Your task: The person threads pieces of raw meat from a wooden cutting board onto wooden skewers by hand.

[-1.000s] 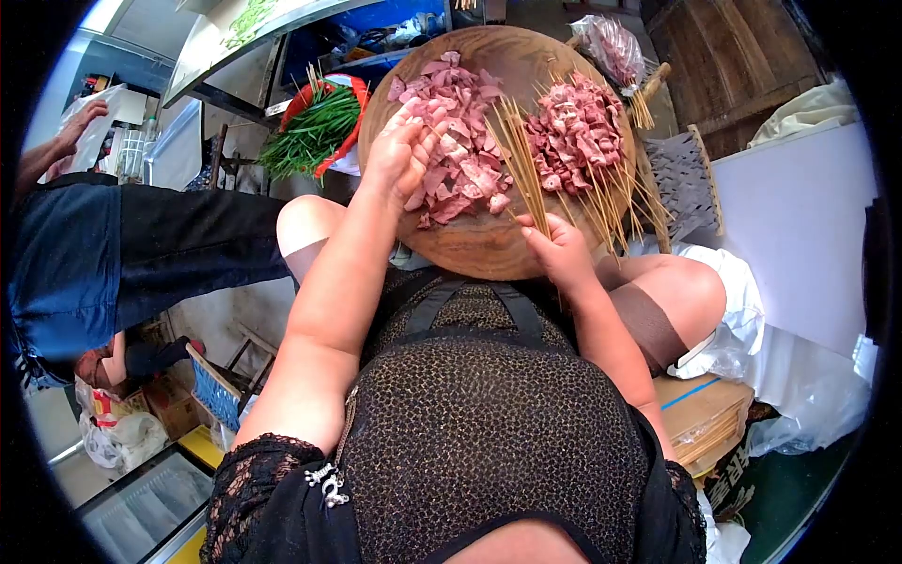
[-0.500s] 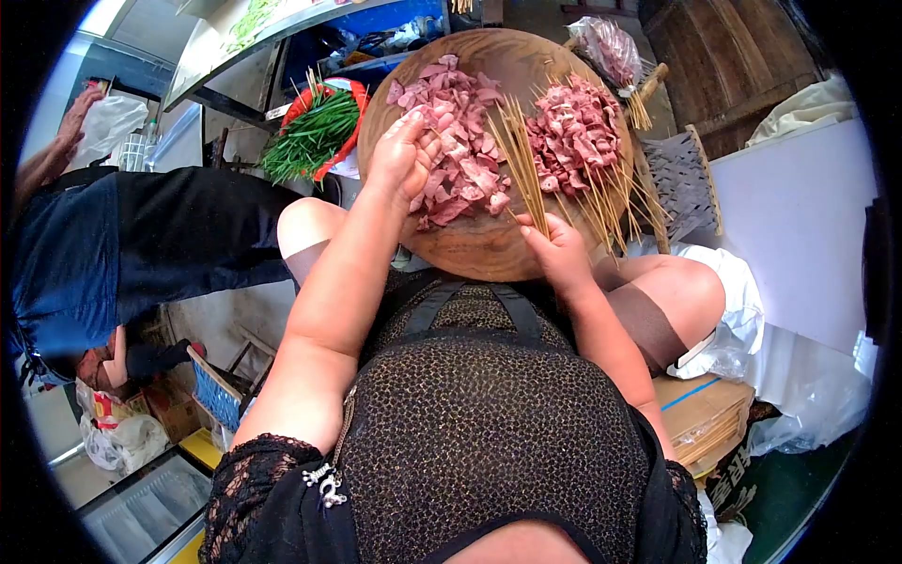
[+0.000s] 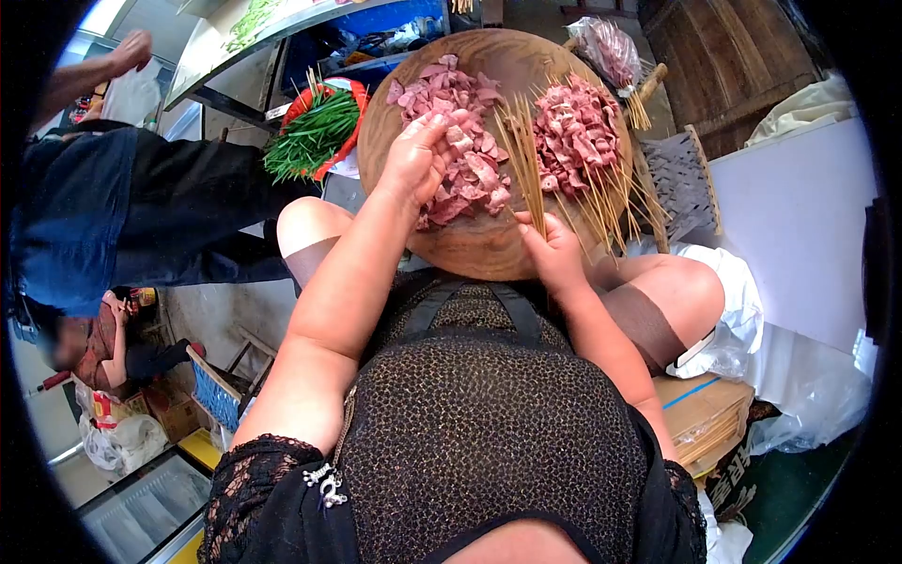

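My left hand (image 3: 416,162) is over the left side of a pile of sliced meat (image 3: 470,164), its fingers curled together; what they hold, if anything, blends with the slices. My right hand (image 3: 552,246), at the near edge of the round wooden board (image 3: 470,249), is closed round the lower ends of a bundle of bare skewers (image 3: 526,160), which fan upward between the two meat piles. Right of them lies a heap of threaded meat skewers (image 3: 578,136), sticks pointing toward me and to the right.
A red basket of green stalks (image 3: 315,132) stands left of the board. Bagged meat skewers (image 3: 611,52) lie beyond its right edge, above a woven seat (image 3: 678,183). A standing person in dark clothes (image 3: 178,207) and a seated person (image 3: 103,352) are at left.
My left hand has shifted slightly right and toward me over the slices. My right hand and the skewers have barely moved. The standing person's arm has risen, and the seated person shows more.
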The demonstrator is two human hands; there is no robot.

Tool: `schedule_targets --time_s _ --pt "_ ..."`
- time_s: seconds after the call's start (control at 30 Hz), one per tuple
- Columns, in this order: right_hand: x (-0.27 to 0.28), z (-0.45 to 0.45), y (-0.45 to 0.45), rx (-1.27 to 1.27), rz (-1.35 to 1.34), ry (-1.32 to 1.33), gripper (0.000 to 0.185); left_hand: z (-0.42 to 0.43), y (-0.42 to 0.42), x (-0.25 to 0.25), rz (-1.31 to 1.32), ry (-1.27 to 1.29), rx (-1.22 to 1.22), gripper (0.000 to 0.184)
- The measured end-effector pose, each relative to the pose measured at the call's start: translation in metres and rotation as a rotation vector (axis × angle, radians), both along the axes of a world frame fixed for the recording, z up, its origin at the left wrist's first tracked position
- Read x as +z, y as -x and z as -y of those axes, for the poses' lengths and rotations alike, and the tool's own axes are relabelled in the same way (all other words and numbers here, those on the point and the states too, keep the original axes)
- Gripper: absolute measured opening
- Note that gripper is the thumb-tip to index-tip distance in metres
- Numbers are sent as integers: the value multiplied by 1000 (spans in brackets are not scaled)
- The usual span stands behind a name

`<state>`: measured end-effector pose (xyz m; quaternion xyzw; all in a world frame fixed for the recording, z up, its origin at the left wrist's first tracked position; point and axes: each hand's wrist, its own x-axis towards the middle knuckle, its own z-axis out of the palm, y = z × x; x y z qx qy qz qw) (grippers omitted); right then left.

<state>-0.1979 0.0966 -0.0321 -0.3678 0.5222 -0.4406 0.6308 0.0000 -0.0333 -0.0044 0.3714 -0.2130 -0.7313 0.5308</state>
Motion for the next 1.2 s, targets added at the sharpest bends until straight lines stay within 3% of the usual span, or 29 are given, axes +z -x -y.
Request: schedule_targets --time_s 0.3,0.37,0.6,0.77,0.9,1.2 --pt "-5 3 2 -7 72 11 17 -7 7 4 77 31 -133 23" --pt "-3 4 3 -14 76 8 17 -8 8 4 -128 -25 -157 21" --pt "-3 4 2 -13 84 7 18 -18 25 -10 -233 -61 -245 27" --pt "-4 5 1 -18 77 9 18 -28 36 -5 -92 -107 -190 23" --pt "-7 5 -1 -36 97 8 17 -28 44 -17 -134 -46 -169 19" --pt "-6 6 -2 -67 118 -16 19 -27 53 -19 -122 -19 -165 30"
